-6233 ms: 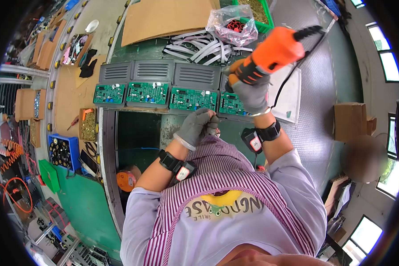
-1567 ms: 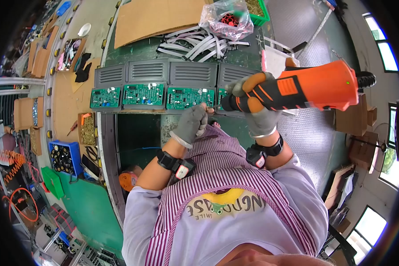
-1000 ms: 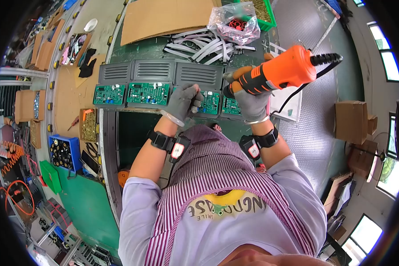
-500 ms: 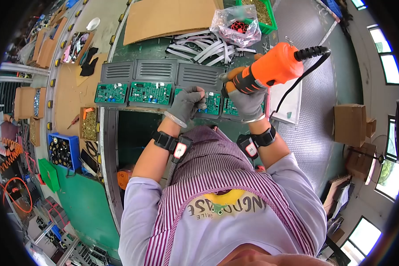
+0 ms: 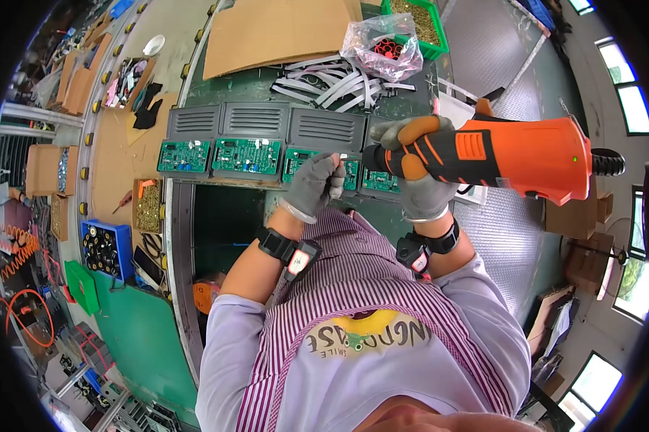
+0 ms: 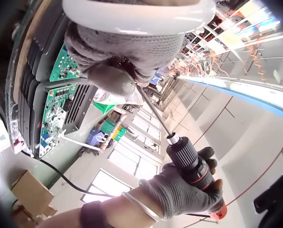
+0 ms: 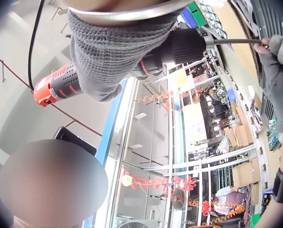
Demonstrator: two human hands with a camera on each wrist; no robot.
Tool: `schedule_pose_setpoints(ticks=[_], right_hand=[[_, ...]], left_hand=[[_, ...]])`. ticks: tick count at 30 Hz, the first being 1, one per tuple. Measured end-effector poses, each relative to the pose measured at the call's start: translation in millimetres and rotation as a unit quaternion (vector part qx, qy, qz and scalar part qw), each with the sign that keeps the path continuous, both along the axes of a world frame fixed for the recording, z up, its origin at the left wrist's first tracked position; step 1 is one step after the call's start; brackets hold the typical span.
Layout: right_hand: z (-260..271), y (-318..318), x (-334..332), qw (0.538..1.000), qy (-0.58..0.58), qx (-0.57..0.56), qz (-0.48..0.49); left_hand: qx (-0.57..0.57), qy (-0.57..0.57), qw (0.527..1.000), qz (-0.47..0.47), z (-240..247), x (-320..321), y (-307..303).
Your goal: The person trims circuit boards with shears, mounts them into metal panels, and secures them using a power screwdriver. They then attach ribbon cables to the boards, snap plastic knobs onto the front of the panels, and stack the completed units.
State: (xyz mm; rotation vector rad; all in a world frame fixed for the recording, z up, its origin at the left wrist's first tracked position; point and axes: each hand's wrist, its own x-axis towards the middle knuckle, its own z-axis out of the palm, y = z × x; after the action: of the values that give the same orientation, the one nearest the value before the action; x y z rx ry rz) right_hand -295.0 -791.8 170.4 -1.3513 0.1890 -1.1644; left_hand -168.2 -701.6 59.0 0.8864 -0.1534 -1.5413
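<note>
My gloved right hand grips an orange and black electric screwdriver, which lies nearly level and points left. Its long bit reaches my left hand. The gloved left fingers are curled, thumb against forefinger, and pinch what looks like a small screw right at the bit's tip; most of it is hidden. Both hands are over the near edge of a row of grey vented housings. Green circuit boards lie in them, and the left hand covers part of the third one.
Behind the row lie grey ribbon cables, a clear bag with red rings, cardboard sheets and a green bin of small brass-coloured parts. A roller conveyor with boxes runs at left. The driver's black cord trails off.
In the last half second the screwdriver has swung from slanting up to nearly level, its body moving right and down. My left hand has shifted slightly right, and the bit now meets its fingertips.
</note>
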Motion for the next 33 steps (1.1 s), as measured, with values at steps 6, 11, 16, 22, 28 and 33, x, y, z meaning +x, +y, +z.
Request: schedule_pose_setpoints(ticks=[6, 11, 16, 22, 28, 33], right_hand=[[-1.5, 10.0, -3.8, 1.000, -0.005, 0.014, -0.013], [-1.0, 12.2, -7.4, 0.999, -0.030, 0.019, 0.011], [-6.4, 14.5, -11.2, 0.999, -0.028, 0.020, -0.010], [-39.3, 13.5, -28.3, 0.983, 0.162, -0.004, -0.087], [-39.6, 23.7, -16.9, 0.965, 0.212, 0.013, -0.152], [-39.9, 26.5, -15.7, 0.956, 0.251, -0.056, -0.142]], left_hand=[[0.003, 0.044, 0.999, 0.002, 1.0, -9.6, 1.3], [0.029, 0.079, 0.996, -0.017, 6.1, -13.3, 5.2], [-0.018, 0.081, 0.995, -0.057, -5.1, -13.5, 10.1], [0.092, -0.147, 0.984, -0.035, -2.1, 13.0, 17.0], [0.076, -0.118, 0.990, 0.021, -2.6, 26.9, 6.2], [0.098, -0.124, 0.987, -0.001, -14.0, 36.4, 2.0]])
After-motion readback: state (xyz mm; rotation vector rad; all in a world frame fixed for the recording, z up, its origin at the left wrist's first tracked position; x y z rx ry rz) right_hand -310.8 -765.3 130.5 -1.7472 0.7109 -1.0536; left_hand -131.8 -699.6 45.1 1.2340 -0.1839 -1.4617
